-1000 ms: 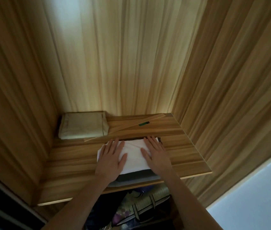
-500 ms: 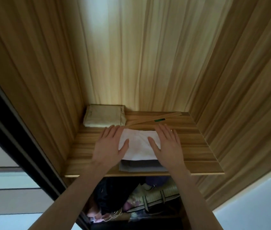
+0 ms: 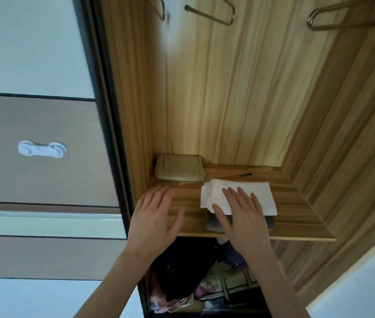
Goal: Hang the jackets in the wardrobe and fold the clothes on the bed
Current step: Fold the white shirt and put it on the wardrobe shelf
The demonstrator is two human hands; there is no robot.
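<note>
- While the right hand (image 3: 239,216) is pressing flat, fingers straight and spread, on the white folded garment (image 3: 250,196), that garment is lying on top of a darker folded piece (image 3: 214,223) on the wardrobe shelf (image 3: 296,216).
- Left of that hand, the left hand (image 3: 154,219) is hovering over the shelf's front edge with fingers apart, holding nothing; whether it is touching the wood is hard to tell.
- Beyond the left fingertips, a beige folded cloth (image 3: 179,167) is sitting in the back corner, with a thin wooden strip (image 3: 227,176) lying beside it.
- High above both hands, metal hangers (image 3: 216,12) are hanging.
- Below the shelf, dark clothes and bags (image 3: 204,283) are sitting, blurred.
</note>
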